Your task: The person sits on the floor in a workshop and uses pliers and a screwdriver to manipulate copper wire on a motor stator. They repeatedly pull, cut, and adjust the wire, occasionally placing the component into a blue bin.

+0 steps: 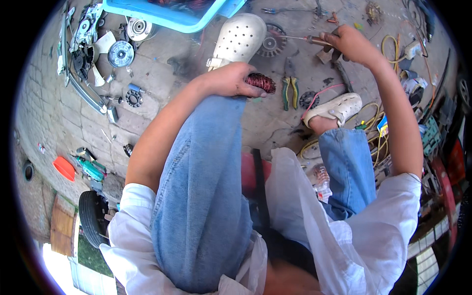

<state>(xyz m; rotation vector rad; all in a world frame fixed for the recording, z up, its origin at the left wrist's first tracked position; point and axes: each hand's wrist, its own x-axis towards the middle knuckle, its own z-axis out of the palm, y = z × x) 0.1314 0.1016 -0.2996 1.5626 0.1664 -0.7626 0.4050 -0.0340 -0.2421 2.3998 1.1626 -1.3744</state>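
My left hand [235, 81] rests by my bent knee, its fingers closed round a bundle of dark red copper wire [260, 83]. Farther right, my right hand [349, 43] grips a screwdriver [302, 38] whose thin shaft points left. That shaft's tip is over a slotted round motor core [272, 42] on the ground. Just below the right hand is a hammer [343, 76] with a dark handle; whether the fingers touch it I cannot tell. Pliers with green and yellow handles [290, 93] lie between my shoes.
A blue plastic tub [167, 18] stands at the far edge. Metal motor parts [121, 53] are scattered on the left, near an orange-red scoop-like piece [64, 168] and a tyre [92, 219]. Yellow hoses and cables [388, 51] run along the right. A smaller slotted core [309, 100] lies beside my right shoe [334, 109].
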